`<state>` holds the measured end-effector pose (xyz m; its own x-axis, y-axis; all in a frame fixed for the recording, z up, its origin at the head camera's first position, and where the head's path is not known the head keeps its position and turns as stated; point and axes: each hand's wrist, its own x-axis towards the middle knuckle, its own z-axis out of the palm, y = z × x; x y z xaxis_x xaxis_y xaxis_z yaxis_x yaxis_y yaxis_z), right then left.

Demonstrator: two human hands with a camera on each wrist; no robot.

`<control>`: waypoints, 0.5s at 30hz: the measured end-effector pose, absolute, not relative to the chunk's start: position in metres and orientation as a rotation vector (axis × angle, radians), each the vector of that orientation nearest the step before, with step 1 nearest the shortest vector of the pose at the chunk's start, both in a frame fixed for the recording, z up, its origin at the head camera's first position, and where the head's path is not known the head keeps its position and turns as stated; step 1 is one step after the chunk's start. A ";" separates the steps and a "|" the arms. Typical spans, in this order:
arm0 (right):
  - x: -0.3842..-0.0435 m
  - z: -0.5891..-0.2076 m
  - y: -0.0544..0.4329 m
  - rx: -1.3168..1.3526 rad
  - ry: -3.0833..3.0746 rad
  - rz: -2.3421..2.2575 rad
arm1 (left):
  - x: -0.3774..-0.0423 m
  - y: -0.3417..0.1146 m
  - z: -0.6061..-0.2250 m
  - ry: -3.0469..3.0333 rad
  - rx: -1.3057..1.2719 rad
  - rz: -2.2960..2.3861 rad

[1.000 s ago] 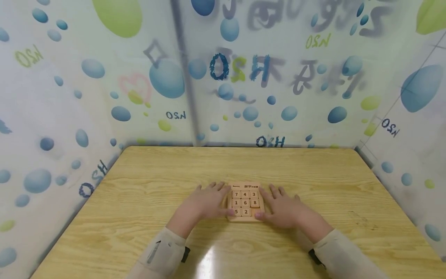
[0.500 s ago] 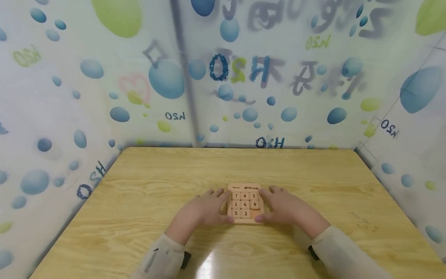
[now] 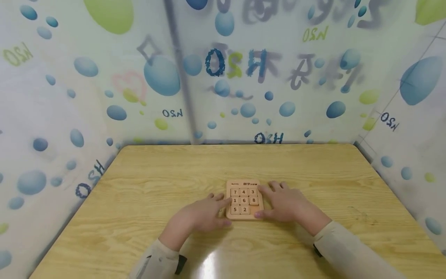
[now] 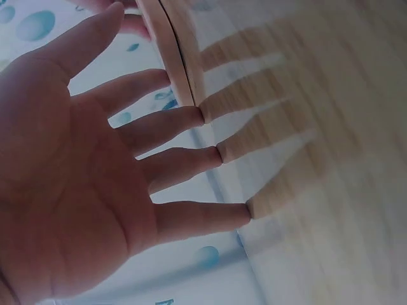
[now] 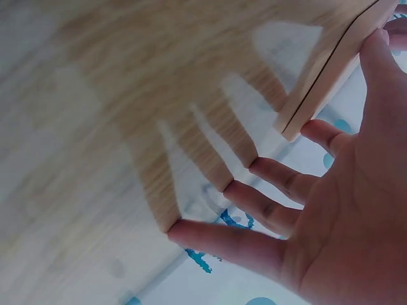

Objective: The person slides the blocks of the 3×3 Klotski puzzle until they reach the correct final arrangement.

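"Two pale sleeves [image 3: 352, 248] lie closest to us, beside a patch of glare [image 3: 208, 265]. What's past them?"

"Bare hands. The left grip [image 3: 203, 215] is spread, fingers nearly straight. Its thumb sits just off the near left corner of that wooden number board [image 3: 244, 217], its index fingertip right at the left edge; I can't tell whether that one touches."

"And the right grip [image 3: 283, 201]?"

"Spread too, thumb and index fingertip touching the board's right side, the other fingertips down on the table [image 3: 181, 166]."

"So the board is between them?"

"Yes, flat on the table. Its numbered tiles [image 3: 244, 200], nearest row first, read 5, 2 and a bare slot [image 3: 253, 209], then 1, 6, 8, then 7, 4, 3. Printing runs along the far strip."

"And beyond the table?"

"A pale wall [image 3: 296, 126] with blue and green bubbles and backwards H2O lettering [image 3: 216, 62]."
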<state>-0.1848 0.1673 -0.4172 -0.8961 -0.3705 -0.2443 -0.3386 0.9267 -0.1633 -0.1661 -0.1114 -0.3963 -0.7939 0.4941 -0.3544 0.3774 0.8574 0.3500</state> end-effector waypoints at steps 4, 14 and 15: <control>-0.186 -0.419 0.168 -0.500 2.795 -0.221 | -0.168 -0.109 -0.395 2.603 0.645 0.386; -0.187 -0.420 0.169 -0.499 2.776 -0.257 | -0.166 -0.105 -0.394 2.595 0.632 0.382; -0.187 -0.420 0.169 -0.499 2.771 -0.259 | -0.165 -0.104 -0.395 2.594 0.633 0.375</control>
<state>-0.1866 0.1689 -0.4204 -0.8904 -0.3656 -0.2712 -0.3091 0.9229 -0.2295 -0.1648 -0.1044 -0.3950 -0.7976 0.4895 -0.3524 0.3697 0.8584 0.3557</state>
